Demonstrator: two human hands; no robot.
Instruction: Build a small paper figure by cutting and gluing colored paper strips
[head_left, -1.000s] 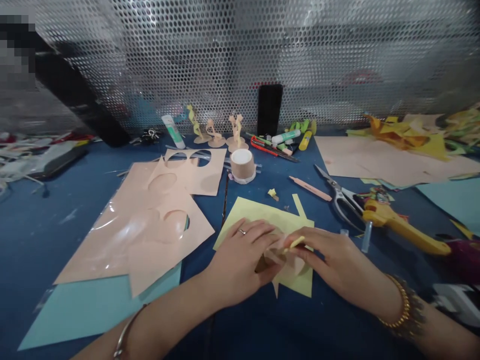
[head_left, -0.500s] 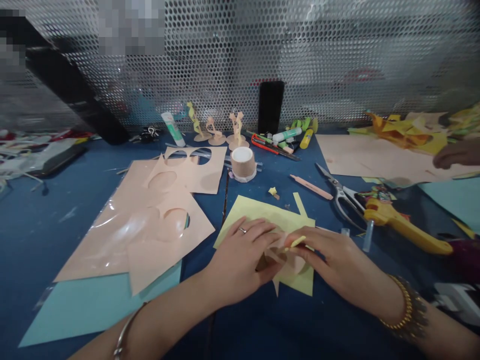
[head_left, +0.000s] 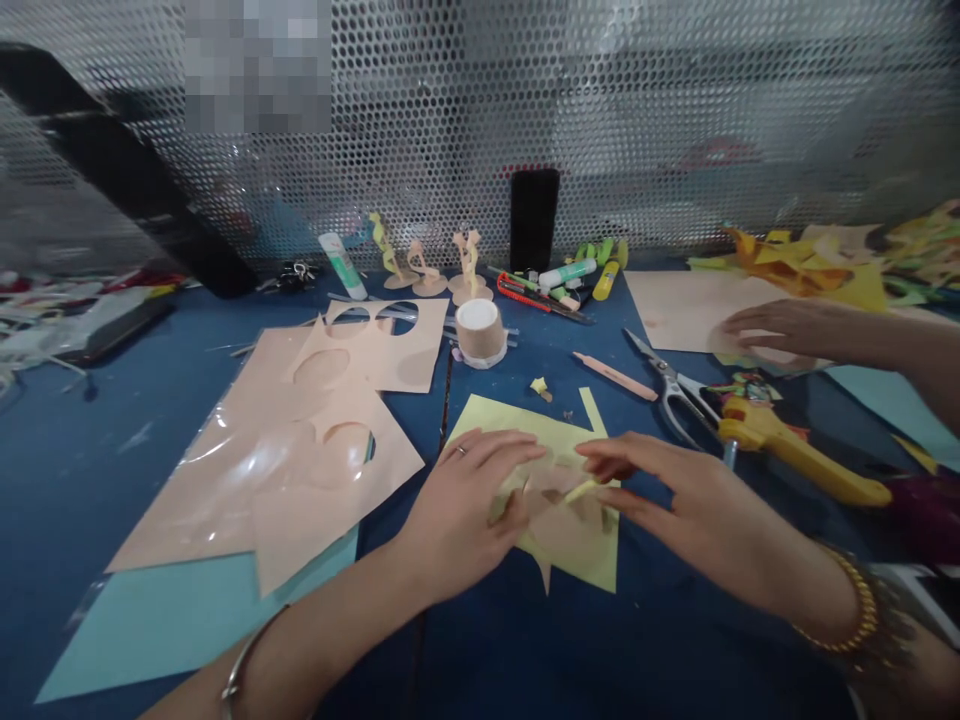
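The fingers of the right hand (head_left: 697,510) are parted, thumb and forefinger standing well apart on either side of the end of a narrow yellow strip (head_left: 580,491); as far as this soft view allows, I cannot tell whether the thumb touches it. The fingers of the left hand (head_left: 465,505) are loosely curved and spread, with a gap between them and the thumb, closed on nothing that shows. This hand lies over the left part of a yellow sheet (head_left: 592,568), beside a pink paper piece (head_left: 551,512). The yellow strip lies across that piece, between the two hands.

Beyond the sheet, a pale pink pen (head_left: 615,376) carries a short line of dark lettering along its barrel, too small to read. Two glue sticks, one standing tilted (head_left: 343,266) and one lying (head_left: 568,273), have green-and-white labels; their print cannot be made out. Scissors (head_left: 679,390) lie to the right of the pen, next to a yellow glue gun (head_left: 802,452). At the right, another person's hand (head_left: 787,328) reaches over a large pink sheet (head_left: 675,305).
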